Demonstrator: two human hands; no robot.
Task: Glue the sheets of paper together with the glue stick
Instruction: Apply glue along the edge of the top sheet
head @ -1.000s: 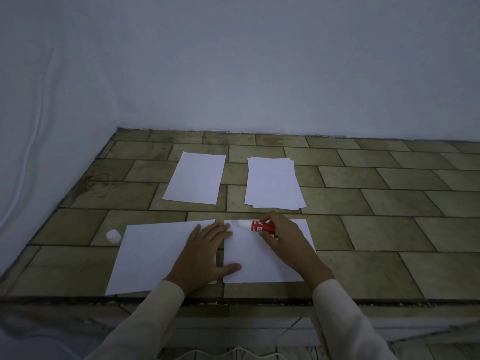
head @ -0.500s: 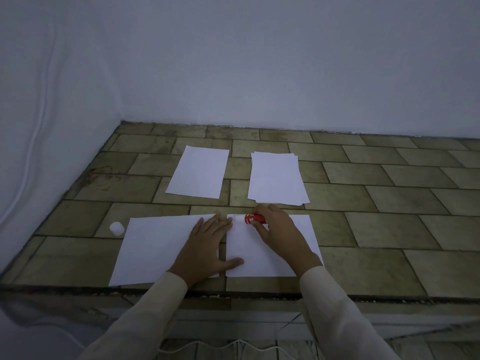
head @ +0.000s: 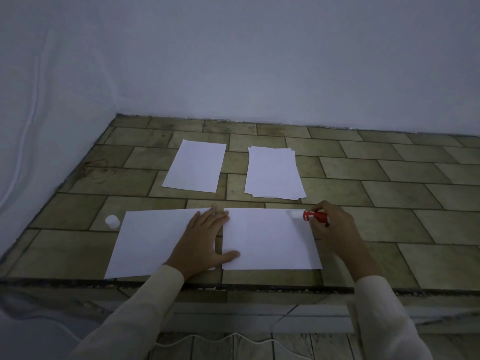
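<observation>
The left hand (head: 201,240) lies flat, fingers spread, across the gap between the two near sheets, its thumb pinning the right sheet (head: 267,240) and its palm on the left sheet (head: 150,245). The right hand (head: 335,227) is clamped around the glue stick (head: 315,216). Half a second ago the stick was near the top left corner of the right sheet; it now sits at the top right corner. Judgement: one glue pass along the far edge is complete or nearly so; the remaining edges are still to be coated. The stick's long axis runs left to right, almost level, with its white tip pointing left and touching the paper. Beyond the left sheet's corner stands the loose cap (head: 112,221). Farther back lie a single sheet (head: 194,166) and a stack of sheets (head: 272,172), well apart from both hands
</observation>
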